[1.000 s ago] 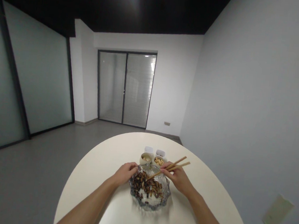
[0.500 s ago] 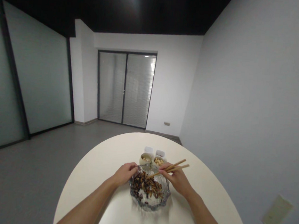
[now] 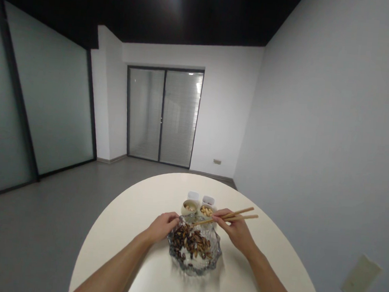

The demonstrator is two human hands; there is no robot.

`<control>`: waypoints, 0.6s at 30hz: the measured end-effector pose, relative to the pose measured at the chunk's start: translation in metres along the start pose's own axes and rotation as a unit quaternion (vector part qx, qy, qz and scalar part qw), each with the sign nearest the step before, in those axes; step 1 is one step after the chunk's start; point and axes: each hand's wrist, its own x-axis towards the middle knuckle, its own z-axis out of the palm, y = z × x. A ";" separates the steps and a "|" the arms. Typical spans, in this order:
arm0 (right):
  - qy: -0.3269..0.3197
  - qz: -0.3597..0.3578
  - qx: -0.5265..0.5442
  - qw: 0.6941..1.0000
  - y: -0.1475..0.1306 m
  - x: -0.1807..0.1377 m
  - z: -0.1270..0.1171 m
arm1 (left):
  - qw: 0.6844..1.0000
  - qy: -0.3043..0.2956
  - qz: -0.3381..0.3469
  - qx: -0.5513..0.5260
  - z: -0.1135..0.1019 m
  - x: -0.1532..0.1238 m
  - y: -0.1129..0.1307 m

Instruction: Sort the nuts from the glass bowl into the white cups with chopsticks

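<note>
A scalloped clear glass bowl [image 3: 219, 252] stands before me, with many small dark brown and tan pieces [image 3: 186, 240] in it, perhaps seeds or dried insects. My left hand [image 3: 164, 225] grips the bowl's upper left rim. In my right hand [image 3: 235, 227] is a pair of wooden chopsticks [image 3: 239, 215], its tips over the far part of the bowl near the dark pieces. Whether anything is pinched between the tips is too small to tell. Just beyond the bowl are two small round bowls: the left bowl [image 3: 190, 202] holds a few pale pieces, the right one pale yellow nut-like pieces [image 3: 206, 210].
Two small white containers [image 3: 193, 195] sit behind the round bowls; the right container [image 3: 208, 199] has something dark inside. Everything stands on a round cream table [image 3: 122, 230]. A grey wall [image 3: 318, 129] runs close along the right, and a glazed door [image 3: 162, 116] is at the back.
My right hand has shifted slightly right with the chopsticks, and their tips have moved up toward the bowl's far side. My left hand stays on the rim.
</note>
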 end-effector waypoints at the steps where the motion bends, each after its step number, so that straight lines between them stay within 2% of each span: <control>1: 0.012 -0.002 -0.002 1.000 0.000 0.000 -0.001 | 1.000 0.002 0.000 0.000 0.000 0.000 0.000; 10: 0.205 -0.027 -0.043 0.977 0.012 0.004 -0.007 | 1.000 0.004 0.006 -0.009 0.002 0.002 -0.004; 14: 0.238 -0.030 -0.057 0.969 0.029 0.003 -0.006 | 1.000 0.002 0.013 -0.011 0.003 0.002 -0.006; 18: 0.235 -0.033 -0.063 0.969 0.042 0.003 -0.004 | 1.000 0.001 0.005 -0.014 0.002 0.002 -0.005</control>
